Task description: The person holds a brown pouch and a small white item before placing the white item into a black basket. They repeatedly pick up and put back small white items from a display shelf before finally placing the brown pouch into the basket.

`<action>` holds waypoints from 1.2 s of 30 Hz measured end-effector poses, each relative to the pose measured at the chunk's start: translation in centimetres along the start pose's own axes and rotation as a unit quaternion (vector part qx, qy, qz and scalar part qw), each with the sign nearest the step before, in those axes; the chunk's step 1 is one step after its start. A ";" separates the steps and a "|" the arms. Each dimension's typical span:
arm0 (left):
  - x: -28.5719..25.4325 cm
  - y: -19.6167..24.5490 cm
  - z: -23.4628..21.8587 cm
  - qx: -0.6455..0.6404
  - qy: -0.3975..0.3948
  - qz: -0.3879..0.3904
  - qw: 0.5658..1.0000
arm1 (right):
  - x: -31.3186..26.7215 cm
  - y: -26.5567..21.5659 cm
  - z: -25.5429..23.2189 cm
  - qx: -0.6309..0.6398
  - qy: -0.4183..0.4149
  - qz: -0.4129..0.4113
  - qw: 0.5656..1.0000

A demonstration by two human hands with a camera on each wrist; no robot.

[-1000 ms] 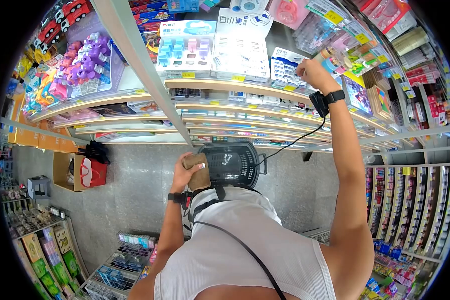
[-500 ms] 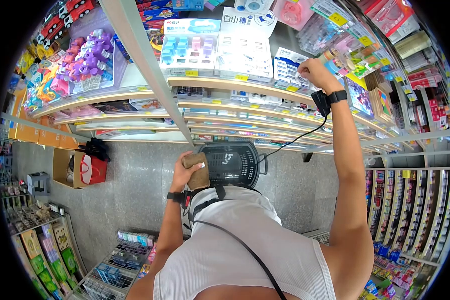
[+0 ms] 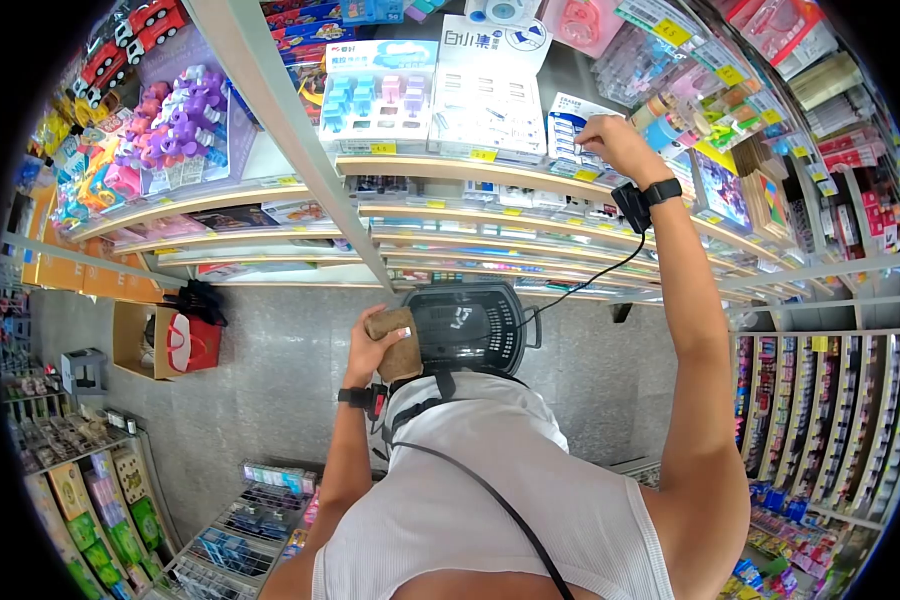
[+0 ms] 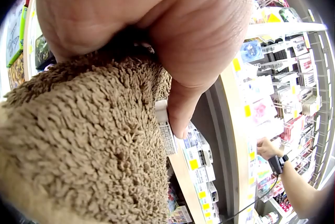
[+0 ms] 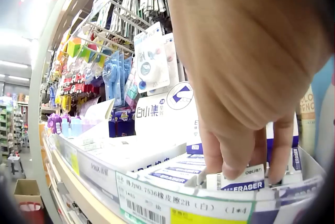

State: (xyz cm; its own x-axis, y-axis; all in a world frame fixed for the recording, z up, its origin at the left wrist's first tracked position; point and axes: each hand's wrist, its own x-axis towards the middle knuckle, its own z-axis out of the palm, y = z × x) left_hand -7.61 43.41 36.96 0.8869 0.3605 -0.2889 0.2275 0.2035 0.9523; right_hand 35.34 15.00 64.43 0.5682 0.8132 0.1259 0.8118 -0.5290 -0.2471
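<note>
Pointing lengthwise along price strip (image 5: 178,207), eraser (image 5: 244,186)

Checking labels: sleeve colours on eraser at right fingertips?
Blue and white eraser sleeve; best in right wrist view.

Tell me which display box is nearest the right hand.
The small box headed ERASER: the right hand has its fingers on an eraser there, while the large white box and the pink-and-blue display stand farther left.

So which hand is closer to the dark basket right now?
Left. The left hand is just beside the basket, holding a brown fuzzy thing; the right hand is farther off, up at the shelf, pinching an eraser.
</note>
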 end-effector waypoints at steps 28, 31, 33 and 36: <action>-0.1 0.5 0.5 0.031 0.002 -0.007 0.999 | -2.1 0.0 -0.1 0.022 0.081 0.033 0.996; -0.1 0.3 0.4 0.030 0.001 -0.007 1.000 | -2.2 0.6 -0.6 0.036 0.054 0.062 0.996; 0.0 0.1 0.5 0.028 -0.002 -0.004 1.000 | -2.1 1.0 -0.5 0.006 0.037 0.058 0.998; 0.0 0.3 0.6 0.035 -0.004 0.002 0.999 | -2.1 0.9 -0.4 -0.028 0.013 0.052 0.998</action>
State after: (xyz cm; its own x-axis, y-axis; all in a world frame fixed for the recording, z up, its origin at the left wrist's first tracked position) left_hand -7.28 42.89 37.33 0.8905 0.3545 -0.2852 0.2520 0.1378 0.9579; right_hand 34.92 12.76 64.30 0.6533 0.7463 0.1274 0.7535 -0.6243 -0.2062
